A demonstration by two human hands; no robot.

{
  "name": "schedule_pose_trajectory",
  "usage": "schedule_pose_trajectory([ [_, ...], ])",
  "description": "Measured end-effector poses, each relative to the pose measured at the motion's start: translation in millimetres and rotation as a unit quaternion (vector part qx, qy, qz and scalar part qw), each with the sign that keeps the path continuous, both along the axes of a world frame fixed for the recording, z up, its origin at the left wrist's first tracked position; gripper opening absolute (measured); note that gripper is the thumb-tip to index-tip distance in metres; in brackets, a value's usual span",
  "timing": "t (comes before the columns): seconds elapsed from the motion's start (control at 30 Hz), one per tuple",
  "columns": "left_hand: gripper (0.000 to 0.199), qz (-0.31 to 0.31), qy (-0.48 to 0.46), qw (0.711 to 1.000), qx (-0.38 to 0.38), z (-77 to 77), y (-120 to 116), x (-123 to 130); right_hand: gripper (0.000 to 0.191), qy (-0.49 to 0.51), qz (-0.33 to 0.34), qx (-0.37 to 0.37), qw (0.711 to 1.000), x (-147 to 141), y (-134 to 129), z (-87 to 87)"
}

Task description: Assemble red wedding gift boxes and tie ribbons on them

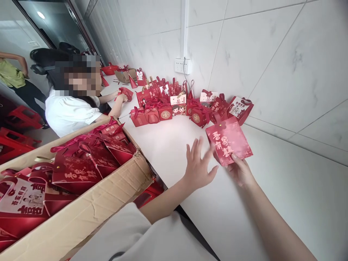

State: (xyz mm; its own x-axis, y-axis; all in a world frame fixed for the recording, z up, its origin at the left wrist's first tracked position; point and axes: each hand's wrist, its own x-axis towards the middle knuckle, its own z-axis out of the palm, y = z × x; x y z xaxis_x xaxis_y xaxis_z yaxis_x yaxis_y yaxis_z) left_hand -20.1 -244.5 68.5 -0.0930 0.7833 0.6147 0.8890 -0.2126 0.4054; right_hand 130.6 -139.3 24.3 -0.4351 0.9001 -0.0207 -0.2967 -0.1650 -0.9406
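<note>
My right hand (240, 170) grips a red gift box (231, 141) by its lower edge, thumb on the front face. Gold Chinese characters are printed on that face, and a ribbon loop shows at its top. Just left of the box, my left hand (199, 166) is held with fingers spread and nothing in it. Whether its fingertips touch the box's side I cannot tell. Behind them on the white table stand several red and white gift boxes in rows, among them a box with two cartoon faces (178, 107) and a white-fronted box (240, 108) tipped against the wall.
A large cardboard carton (108, 195) full of red gift boxes stands at the left by the table (285, 181). Beyond it a co-worker in a white top (73, 116) handles a red box (125, 94). Red stools (24, 119) stand on the floor. A socket (182, 66) is on the wall.
</note>
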Motion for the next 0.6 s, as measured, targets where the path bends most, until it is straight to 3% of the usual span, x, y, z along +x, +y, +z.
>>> schedule_pose_trajectory([
  [0.07,0.087,0.011,0.125,0.991,-0.048,3.9,-12,-5,0.053,-0.037,0.028,0.035,0.998,-6,-8,10.4],
  [0.2,0.083,0.086,0.224,0.968,-0.077,25.5,-29,-27,0.065,-0.006,0.086,0.059,0.994,-27,-35,40.8],
  [0.33,0.065,0.125,0.289,0.949,0.028,47.7,-47,-54,0.056,-0.012,0.106,0.085,0.991,-55,-63,75.8],
  [0.5,0.052,0.057,0.327,0.926,0.179,58.2,-81,-75,0.077,0.028,0.137,0.101,0.985,-98,-93,114.5],
  [0.6,0.067,0.08,0.332,0.927,0.152,76.1,-106,-88,0.082,0.051,0.153,0.125,0.979,-118,-106,130.8],
])
